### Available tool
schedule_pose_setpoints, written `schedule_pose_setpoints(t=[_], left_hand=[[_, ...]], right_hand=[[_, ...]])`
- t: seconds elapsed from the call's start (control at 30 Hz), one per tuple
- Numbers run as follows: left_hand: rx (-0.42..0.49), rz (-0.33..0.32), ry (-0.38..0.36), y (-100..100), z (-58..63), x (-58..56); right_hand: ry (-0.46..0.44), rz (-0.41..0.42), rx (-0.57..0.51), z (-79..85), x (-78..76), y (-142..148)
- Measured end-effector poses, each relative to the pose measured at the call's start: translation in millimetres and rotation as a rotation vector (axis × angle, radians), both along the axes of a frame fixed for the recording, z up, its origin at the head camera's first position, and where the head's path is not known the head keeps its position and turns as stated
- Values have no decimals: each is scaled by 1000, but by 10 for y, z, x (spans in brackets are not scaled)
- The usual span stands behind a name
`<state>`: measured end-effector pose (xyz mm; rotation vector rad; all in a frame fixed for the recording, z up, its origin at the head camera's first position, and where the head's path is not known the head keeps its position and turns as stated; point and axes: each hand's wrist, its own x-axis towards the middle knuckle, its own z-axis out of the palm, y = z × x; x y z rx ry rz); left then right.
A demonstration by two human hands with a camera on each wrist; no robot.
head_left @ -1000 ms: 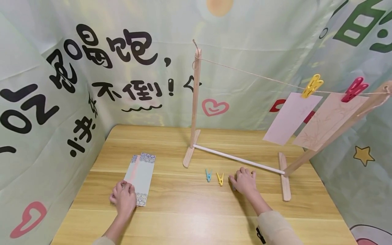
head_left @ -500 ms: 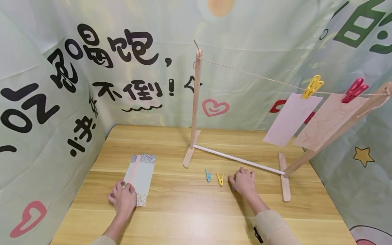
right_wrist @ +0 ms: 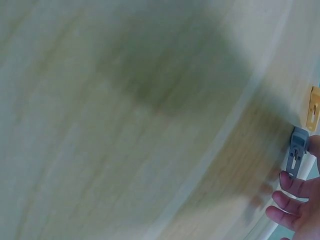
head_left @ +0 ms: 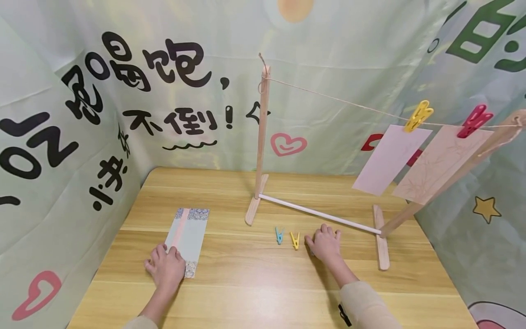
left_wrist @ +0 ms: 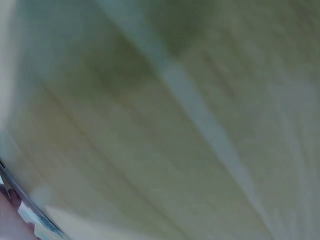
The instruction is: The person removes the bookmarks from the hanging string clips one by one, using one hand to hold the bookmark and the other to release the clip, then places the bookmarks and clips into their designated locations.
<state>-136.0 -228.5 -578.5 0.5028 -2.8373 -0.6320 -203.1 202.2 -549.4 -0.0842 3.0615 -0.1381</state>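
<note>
On the table's left side, my left hand [head_left: 165, 268] grips the lower left edge of pale blue paper cards [head_left: 193, 242] with floral bands at both ends. A pink strip [head_left: 180, 228] runs lengthwise between their pale parts. Only some fingers [left_wrist: 10, 220] and the card edge [left_wrist: 35, 207] show in the left wrist view's corner. At the right, my right hand [head_left: 326, 246] pinches a small grey-blue clothespin [right_wrist: 297, 150] between thumb and fingertip, close to the tabletop. From the head it is mostly hidden under the hand. Left of it lie a yellow clothespin [head_left: 295, 240] and a blue clothespin [head_left: 279, 236].
A wooden stand [head_left: 263, 137] with a white crossbar [head_left: 320, 214] holds a string [head_left: 333, 97] behind the hands. A yellow clothespin [head_left: 418, 116] hangs a lilac card [head_left: 390, 160] there; a red clothespin [head_left: 474, 121] hangs a pink card [head_left: 441, 164]. Printed cloth [head_left: 185, 155] surrounds the table.
The raised floral card on the right of the stack has slid down, so the top edges line up. My left hand's fingers have spread slightly. My right hand has shifted slightly left.
</note>
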Motion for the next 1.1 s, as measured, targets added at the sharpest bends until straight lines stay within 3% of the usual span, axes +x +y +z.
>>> schedule_pose_setpoints(t=[0.4, 0.83, 1.1], left_hand=[[-77, -23, -14, -7, -3, -19], [-187, -115, -71, -40, 26, -39], [-233, -146, -92, -33, 50, -38]], right_hand=[[-5, -28, 6, -21, -19, -53], [52, -52, 17, 25, 13, -142], [51, -53, 31, -42, -29, -129]])
